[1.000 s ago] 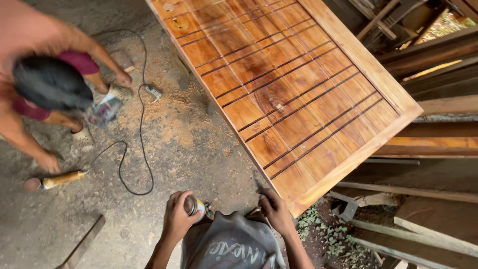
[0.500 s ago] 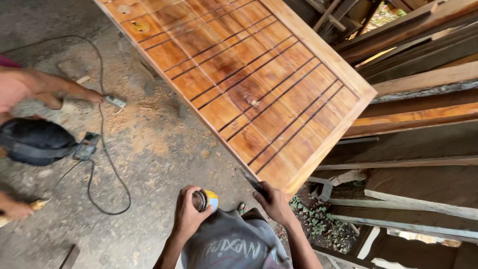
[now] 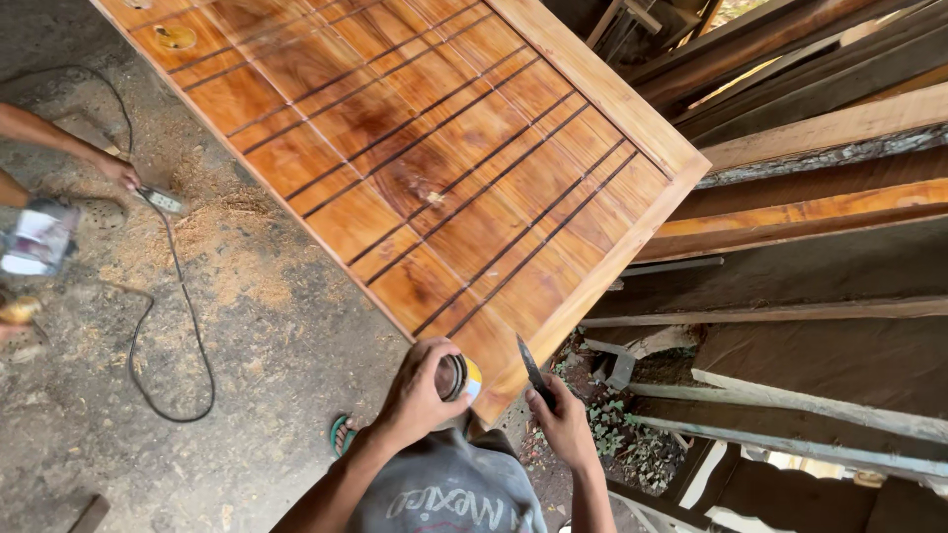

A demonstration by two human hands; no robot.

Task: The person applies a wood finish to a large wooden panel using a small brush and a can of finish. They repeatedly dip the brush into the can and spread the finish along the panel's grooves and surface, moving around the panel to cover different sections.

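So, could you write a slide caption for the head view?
Left hand grips a small tin, right hand a dark blade, beside a grooved wooden door.

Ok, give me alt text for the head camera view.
A left hand holds a small round tin and a right hand a thin dark blade at the corner of a glossy orange-brown grooved wooden door panel; another person's hand is at left.

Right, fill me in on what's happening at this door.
A person stands at the corner of a varnished wooden door panel lying flat. Their left hand grips a small round tin, and their right hand holds a dark flat blade close to the panel's edge. Off to the side, another person's hand touches a corded tool on the sawdust-strewn floor.
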